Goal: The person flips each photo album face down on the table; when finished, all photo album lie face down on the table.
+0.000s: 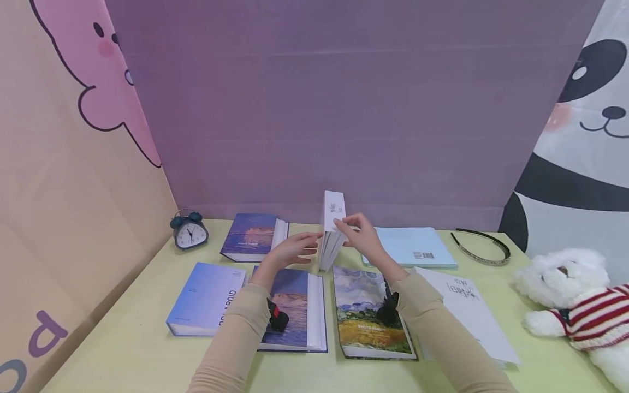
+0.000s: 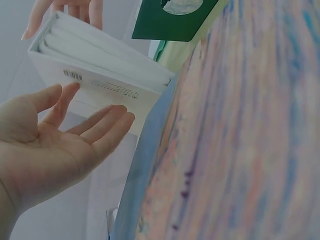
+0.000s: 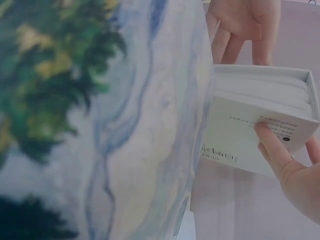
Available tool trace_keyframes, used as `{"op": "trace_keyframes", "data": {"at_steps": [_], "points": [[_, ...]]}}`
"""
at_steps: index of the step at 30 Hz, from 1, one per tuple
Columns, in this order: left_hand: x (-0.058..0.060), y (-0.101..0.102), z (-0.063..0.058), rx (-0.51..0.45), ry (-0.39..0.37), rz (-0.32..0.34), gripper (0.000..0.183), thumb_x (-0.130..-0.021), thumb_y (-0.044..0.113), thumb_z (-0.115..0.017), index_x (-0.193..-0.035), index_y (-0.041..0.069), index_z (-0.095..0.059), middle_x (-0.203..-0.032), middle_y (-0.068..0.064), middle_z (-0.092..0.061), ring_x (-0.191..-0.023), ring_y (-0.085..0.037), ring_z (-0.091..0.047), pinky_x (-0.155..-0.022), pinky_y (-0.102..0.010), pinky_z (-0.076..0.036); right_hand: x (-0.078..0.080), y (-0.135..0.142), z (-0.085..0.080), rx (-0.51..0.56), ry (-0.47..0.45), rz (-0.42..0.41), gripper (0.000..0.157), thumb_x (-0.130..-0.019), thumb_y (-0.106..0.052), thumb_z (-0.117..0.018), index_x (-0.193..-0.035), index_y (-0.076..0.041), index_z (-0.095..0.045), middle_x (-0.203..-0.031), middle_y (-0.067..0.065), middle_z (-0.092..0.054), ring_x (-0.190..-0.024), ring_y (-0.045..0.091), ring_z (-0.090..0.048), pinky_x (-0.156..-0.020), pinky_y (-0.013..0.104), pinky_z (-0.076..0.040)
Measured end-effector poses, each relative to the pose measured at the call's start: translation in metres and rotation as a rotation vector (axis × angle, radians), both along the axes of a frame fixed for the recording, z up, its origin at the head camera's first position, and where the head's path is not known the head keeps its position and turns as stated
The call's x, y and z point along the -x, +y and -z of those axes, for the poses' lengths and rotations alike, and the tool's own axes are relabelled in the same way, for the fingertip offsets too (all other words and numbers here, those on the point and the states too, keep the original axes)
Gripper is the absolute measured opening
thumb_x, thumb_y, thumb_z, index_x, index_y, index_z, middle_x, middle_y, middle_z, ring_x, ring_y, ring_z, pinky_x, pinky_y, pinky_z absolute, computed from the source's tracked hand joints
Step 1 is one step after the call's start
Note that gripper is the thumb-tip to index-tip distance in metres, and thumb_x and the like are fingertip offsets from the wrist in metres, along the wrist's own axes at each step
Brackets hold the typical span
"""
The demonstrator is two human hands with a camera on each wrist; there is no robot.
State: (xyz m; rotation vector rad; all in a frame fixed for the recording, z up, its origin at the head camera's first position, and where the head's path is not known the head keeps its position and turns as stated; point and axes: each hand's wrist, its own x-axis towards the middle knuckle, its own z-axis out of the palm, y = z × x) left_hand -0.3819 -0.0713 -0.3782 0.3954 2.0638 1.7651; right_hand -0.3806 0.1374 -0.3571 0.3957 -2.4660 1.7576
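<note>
A thick white album (image 1: 333, 218) stands upright on the table, spine up, its page ends toward me. My right hand (image 1: 366, 240) holds it at the spine: one finger bends over the top while the thumb presses the right cover, as the right wrist view shows. To its left, my left hand (image 1: 293, 251) has its fingers stretched toward the left cover; in the left wrist view a fingertip lies at the barcode. Below the forearms lie a sunset-sea photo album (image 1: 290, 289) and a landscape-painting photo album (image 1: 363, 311).
At the back left are an alarm clock (image 1: 190, 232) and another sea-cover album (image 1: 250, 232). A blue Polaroid album (image 1: 208, 297) lies in front of them. On the right are a pale blue album (image 1: 413, 243), a white book (image 1: 467, 305), a headband (image 1: 484, 251) and a teddy bear (image 1: 565, 278).
</note>
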Motion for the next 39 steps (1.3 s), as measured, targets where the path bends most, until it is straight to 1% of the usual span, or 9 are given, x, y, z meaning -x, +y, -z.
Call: {"op": "trace_keyframes", "data": {"at_steps": [3, 6, 9, 13, 18, 24, 28, 31, 39], "points": [[-0.001, -0.002, 0.0, 0.013, -0.003, -0.005, 0.044, -0.102, 0.025, -0.041, -0.144, 0.013, -0.038, -0.149, -0.016, -0.034, -0.137, -0.036, -0.031, -0.108, -0.053, -0.032, 0.0, 0.001, 0.0, -0.008, -0.017, 0.003, 0.056, -0.089, -0.042, -0.062, -0.123, -0.002, -0.044, -0.135, 0.019, -0.043, -0.121, 0.035, -0.051, -0.082, 0.04, -0.056], [-0.002, -0.004, 0.0, 0.036, -0.019, -0.014, 0.045, -0.101, 0.028, -0.043, -0.143, 0.012, -0.041, -0.149, -0.012, -0.036, -0.137, -0.035, -0.033, -0.107, -0.053, -0.033, 0.0, 0.002, 0.003, -0.049, -0.025, 0.009, 0.064, -0.087, -0.046, -0.063, -0.13, -0.004, -0.042, -0.138, 0.018, -0.041, -0.119, 0.035, -0.051, -0.081, 0.041, -0.056], [-0.002, -0.006, 0.002, 0.049, -0.043, -0.04, 0.046, -0.1, 0.029, -0.045, -0.141, 0.009, -0.042, -0.148, -0.012, -0.038, -0.136, -0.035, -0.034, -0.106, -0.053, -0.035, 0.001, 0.005, 0.008, -0.115, -0.024, 0.006, 0.074, -0.085, -0.05, -0.064, -0.139, -0.007, -0.038, -0.142, 0.021, -0.036, -0.119, 0.036, -0.05, -0.082, 0.042, -0.055], [-0.002, -0.011, 0.004, 0.08, -0.057, -0.093, 0.044, -0.1, 0.027, -0.046, -0.139, 0.007, -0.045, -0.146, -0.012, -0.041, -0.137, -0.035, -0.033, -0.106, -0.053, -0.035, 0.0, 0.009, 0.014, -0.184, -0.019, -0.019, 0.08, -0.084, -0.051, -0.063, -0.141, -0.002, -0.036, -0.143, 0.026, -0.034, -0.121, 0.04, -0.048, -0.081, 0.042, -0.055], [-0.001, -0.016, 0.006, 0.144, -0.04, -0.132, 0.042, -0.1, 0.027, -0.046, -0.137, 0.009, -0.049, -0.148, -0.01, -0.038, -0.139, -0.037, -0.027, -0.108, -0.053, -0.033, 0.001, 0.01, 0.016, -0.224, -0.063, -0.051, 0.079, -0.085, -0.048, -0.064, -0.141, 0.001, -0.037, -0.141, 0.028, -0.039, -0.117, 0.038, -0.053, -0.079, 0.043, -0.055], [-0.002, -0.018, 0.006, 0.164, -0.037, -0.153, 0.041, -0.1, 0.026, -0.046, -0.137, 0.008, -0.05, -0.151, -0.013, -0.032, -0.139, -0.038, -0.026, -0.109, -0.052, -0.031, 0.003, 0.011, 0.015, -0.281, -0.131, -0.047, 0.07, -0.089, -0.042, -0.062, -0.142, -0.002, -0.039, -0.147, 0.023, -0.034, -0.123, 0.037, -0.048, -0.084, 0.042, -0.054], [-0.003, -0.019, 0.005, 0.198, -0.044, -0.14, 0.042, -0.1, 0.025, -0.044, -0.137, 0.005, -0.047, -0.151, -0.016, -0.03, -0.14, -0.035, -0.025, -0.11, -0.05, -0.031, 0.004, 0.013, 0.016, -0.328, -0.118, -0.055, 0.064, -0.092, -0.039, -0.059, -0.141, -0.003, -0.041, -0.147, 0.021, -0.034, -0.128, 0.037, -0.043, -0.095, 0.047, -0.047], [-0.004, -0.02, 0.005, 0.228, -0.042, -0.109, 0.044, -0.1, 0.025, -0.044, -0.138, 0.002, -0.045, -0.15, -0.017, -0.032, -0.14, -0.033, -0.027, -0.111, -0.048, -0.029, 0.006, 0.016, 0.019, -0.345, -0.118, -0.07, 0.06, -0.093, -0.036, -0.058, -0.141, -0.004, -0.041, -0.146, 0.021, -0.036, -0.131, 0.038, -0.038, -0.1, 0.05, -0.042], [-0.005, -0.022, 0.004, 0.348, 0.014, -0.011, 0.045, -0.098, 0.022, -0.05, -0.14, 0.008, -0.044, -0.149, -0.014, -0.035, -0.139, -0.032, -0.029, -0.111, -0.047, -0.03, 0.011, 0.02, 0.028, -0.341, -0.194, -0.115, 0.061, -0.094, -0.033, -0.057, -0.143, -0.003, -0.037, -0.145, 0.022, -0.039, -0.126, 0.037, -0.045, -0.096, 0.047, -0.046]]}}
